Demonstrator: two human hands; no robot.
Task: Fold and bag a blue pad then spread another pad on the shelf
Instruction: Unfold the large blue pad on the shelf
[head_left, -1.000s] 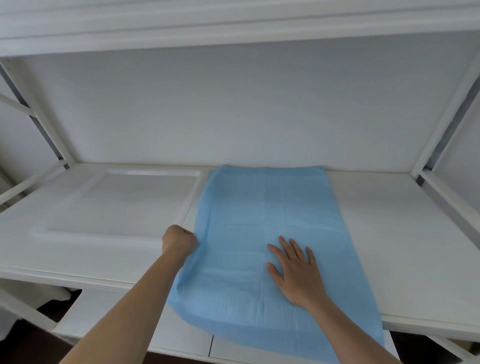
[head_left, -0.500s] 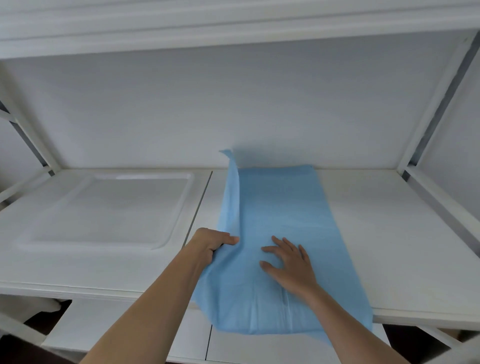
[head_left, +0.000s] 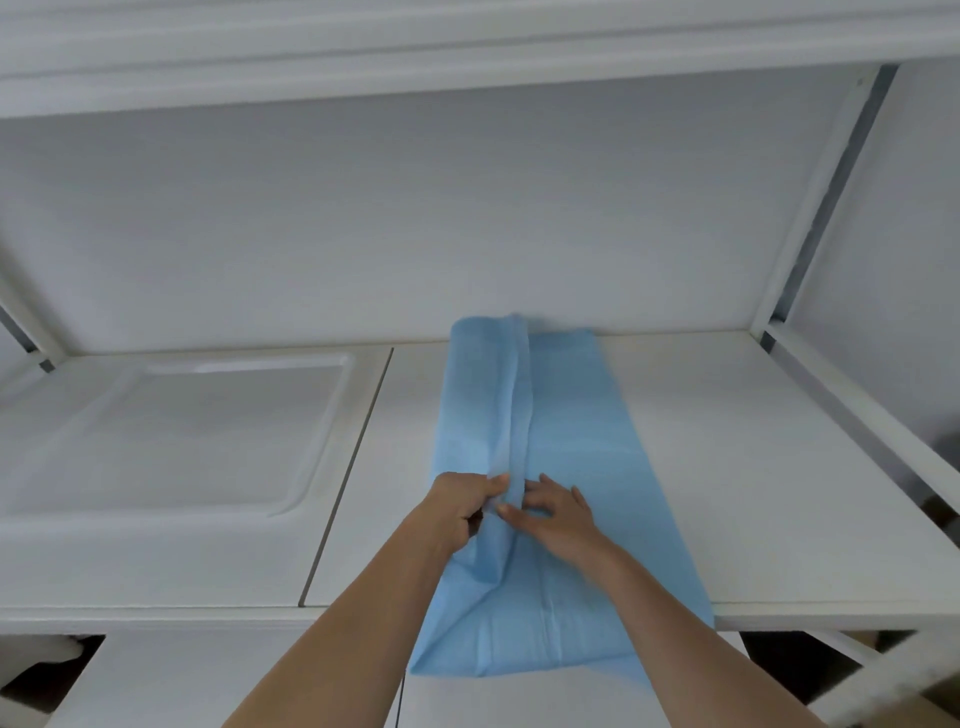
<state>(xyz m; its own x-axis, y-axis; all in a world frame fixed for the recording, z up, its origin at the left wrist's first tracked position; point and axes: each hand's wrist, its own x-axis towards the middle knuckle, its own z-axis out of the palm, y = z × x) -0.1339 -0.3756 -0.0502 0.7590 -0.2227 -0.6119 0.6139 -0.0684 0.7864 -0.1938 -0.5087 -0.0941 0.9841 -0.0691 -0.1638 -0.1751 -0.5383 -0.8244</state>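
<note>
— Two hands, what is held?
— A raised fold of the blue pad (head_left: 571, 441) is pinched by the left hand (head_left: 460, 512); the right hand (head_left: 558, 517) is spread flat beside it.
— And the pad?
— It is laid on the shelf (head_left: 753, 467), right of the clear tray (head_left: 171, 431).

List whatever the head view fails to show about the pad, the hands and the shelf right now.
- Blue pad: the layer under its folded-over left flap is covered.
- Left hand: fingertips buried in the fold; grip partly hidden.
- Right hand: palm faces down, unseen.
- Shelf: surface beneath the pad hidden.
- Bag: none in view.
</note>
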